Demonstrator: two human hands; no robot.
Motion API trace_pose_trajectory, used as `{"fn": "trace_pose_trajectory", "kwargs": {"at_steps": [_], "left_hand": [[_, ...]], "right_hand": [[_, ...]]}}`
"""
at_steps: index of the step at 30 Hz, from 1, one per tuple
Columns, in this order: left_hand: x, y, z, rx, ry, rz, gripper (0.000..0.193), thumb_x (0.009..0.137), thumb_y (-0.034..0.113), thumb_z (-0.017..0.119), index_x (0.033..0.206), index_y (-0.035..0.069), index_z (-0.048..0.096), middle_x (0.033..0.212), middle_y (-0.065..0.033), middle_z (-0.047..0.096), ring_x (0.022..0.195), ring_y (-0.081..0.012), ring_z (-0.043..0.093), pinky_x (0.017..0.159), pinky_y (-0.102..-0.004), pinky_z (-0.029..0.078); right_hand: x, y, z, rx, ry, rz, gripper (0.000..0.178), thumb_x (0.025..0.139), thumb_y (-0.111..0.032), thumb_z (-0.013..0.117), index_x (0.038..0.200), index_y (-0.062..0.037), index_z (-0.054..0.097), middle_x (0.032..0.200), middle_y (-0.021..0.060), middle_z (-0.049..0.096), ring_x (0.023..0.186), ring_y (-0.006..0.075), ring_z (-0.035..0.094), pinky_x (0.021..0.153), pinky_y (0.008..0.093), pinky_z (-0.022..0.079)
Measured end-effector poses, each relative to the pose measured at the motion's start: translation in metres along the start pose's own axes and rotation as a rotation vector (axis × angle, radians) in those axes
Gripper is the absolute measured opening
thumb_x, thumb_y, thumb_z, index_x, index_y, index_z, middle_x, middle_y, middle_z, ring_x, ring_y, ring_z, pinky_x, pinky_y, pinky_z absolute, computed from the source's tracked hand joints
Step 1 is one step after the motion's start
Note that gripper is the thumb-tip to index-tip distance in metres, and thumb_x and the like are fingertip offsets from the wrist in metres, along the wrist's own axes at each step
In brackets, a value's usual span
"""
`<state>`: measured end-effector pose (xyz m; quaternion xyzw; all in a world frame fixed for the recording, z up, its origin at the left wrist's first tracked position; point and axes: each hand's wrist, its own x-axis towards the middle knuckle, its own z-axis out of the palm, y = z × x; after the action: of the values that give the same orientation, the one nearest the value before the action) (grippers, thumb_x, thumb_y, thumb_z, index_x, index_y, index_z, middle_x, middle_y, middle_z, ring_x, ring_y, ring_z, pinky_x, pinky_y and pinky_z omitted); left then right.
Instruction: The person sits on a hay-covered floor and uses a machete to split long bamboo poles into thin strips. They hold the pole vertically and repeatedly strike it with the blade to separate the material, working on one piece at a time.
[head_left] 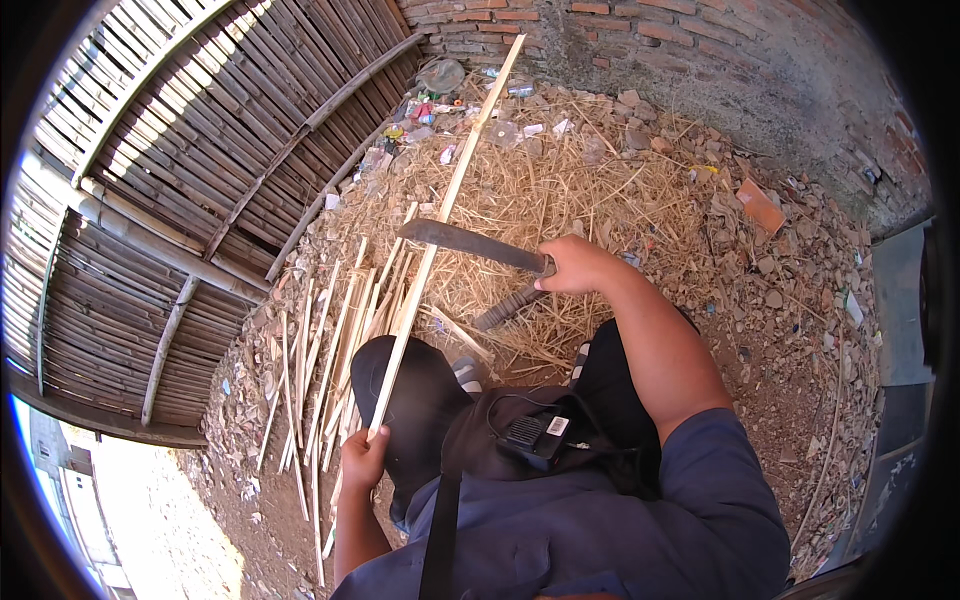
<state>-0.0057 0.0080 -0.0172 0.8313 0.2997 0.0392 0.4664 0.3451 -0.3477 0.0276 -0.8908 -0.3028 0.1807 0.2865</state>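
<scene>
My left hand (364, 459) has its fingers closed around the near end of a long, pale, flat wooden strip (456, 184), which stretches away to the far side. My right hand (576, 265) grips a dark, curved metal machete (478, 244), its blade pointing left, crossing the strip beyond my left fingers.

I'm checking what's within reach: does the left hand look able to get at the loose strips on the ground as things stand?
Probably yes: the loose strips appear near the left hand with nothing visible blocking that side, though it may first need to release the long strip it holds.
</scene>
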Motion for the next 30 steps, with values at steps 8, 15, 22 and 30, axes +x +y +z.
{"fn": "trace_pose_trajectory", "kwargs": {"at_steps": [8,15,22,30], "left_hand": [[-0.002,0.007,-0.001,0.039,0.001,0.002,0.040,0.095,0.035,0.071,0.076,0.000,0.066,0.062,0.0047,0.054,0.059,-0.0045,0.044,0.051,-0.0272,0.034],[-0.003,0.010,-0.002,0.069,0.006,0.010,0.040,0.094,0.035,0.071,0.078,-0.001,0.067,0.063,0.0039,0.055,0.060,-0.0046,0.045,0.051,-0.0279,0.035],[0.000,0.002,-0.002,0.017,-0.020,0.005,0.040,0.096,0.035,0.069,0.078,0.000,0.067,0.064,0.0050,0.055,0.060,-0.0040,0.044,0.052,-0.0268,0.034],[0.001,0.000,0.000,-0.003,-0.008,-0.013,0.042,0.097,0.038,0.068,0.079,0.000,0.067,0.062,0.0044,0.055,0.058,-0.0046,0.044,0.051,-0.0277,0.034]], "right_hand": [[0.000,0.000,0.004,0.029,0.070,-0.045,0.038,0.079,-0.027,0.078,0.108,-0.0035,0.069,0.092,0.0162,0.070,0.088,0.0301,0.069,0.077,0.0427,0.052],[-0.006,-0.009,-0.010,0.038,0.024,0.026,0.039,0.078,-0.035,0.081,0.102,-0.0055,0.072,0.083,0.0150,0.070,0.080,0.0311,0.069,0.072,0.0433,0.051],[-0.001,-0.001,-0.004,0.002,0.084,-0.006,0.044,0.078,-0.042,0.080,0.101,-0.0067,0.071,0.087,0.0165,0.069,0.085,0.0336,0.068,0.074,0.0435,0.052],[-0.002,-0.001,-0.008,-0.035,0.071,-0.010,0.041,0.078,-0.034,0.080,0.106,-0.0053,0.070,0.091,0.0180,0.070,0.087,0.0341,0.069,0.076,0.0441,0.052]]}}
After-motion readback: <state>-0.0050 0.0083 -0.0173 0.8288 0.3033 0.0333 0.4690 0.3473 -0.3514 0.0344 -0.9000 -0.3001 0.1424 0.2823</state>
